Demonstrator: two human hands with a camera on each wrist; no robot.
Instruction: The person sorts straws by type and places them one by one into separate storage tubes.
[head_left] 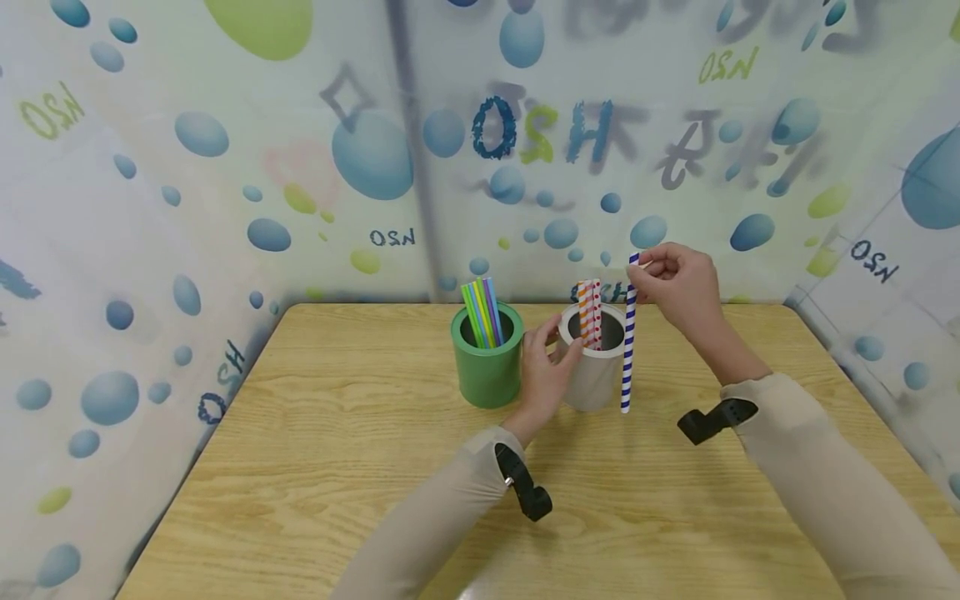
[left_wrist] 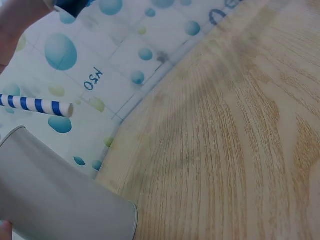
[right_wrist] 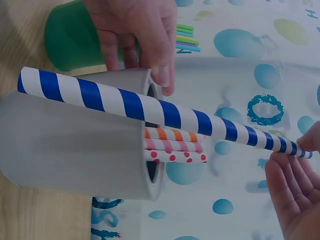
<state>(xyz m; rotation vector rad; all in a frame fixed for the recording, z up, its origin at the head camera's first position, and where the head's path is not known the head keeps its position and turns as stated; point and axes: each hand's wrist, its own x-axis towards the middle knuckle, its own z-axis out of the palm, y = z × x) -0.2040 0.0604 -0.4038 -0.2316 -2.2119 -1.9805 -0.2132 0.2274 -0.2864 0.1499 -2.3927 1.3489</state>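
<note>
Between thumb and fingertips my right hand (head_left: 681, 286) pinches the top of a blue-and-white striped paper straw (head_left: 628, 350). The straw hangs nearly upright just right of a pale grey cup (head_left: 588, 385), its lower end apart from the table. In the right wrist view the striped straw (right_wrist: 132, 104) passes in front of the grey cup (right_wrist: 75, 145). My left hand (head_left: 546, 371) grips the grey cup's left side, with the thumb near the rim. Inside that cup stand paper straws (right_wrist: 175, 146) with orange stripes, pink stripes and red dots.
Left of my left hand stands a green cup (head_left: 487, 375) with several green, yellow, blue and purple straws (head_left: 483, 312). Both cups stand on a wooden table (head_left: 337, 467) near its back edge. A printed cloth wall (head_left: 300, 250) rises behind.
</note>
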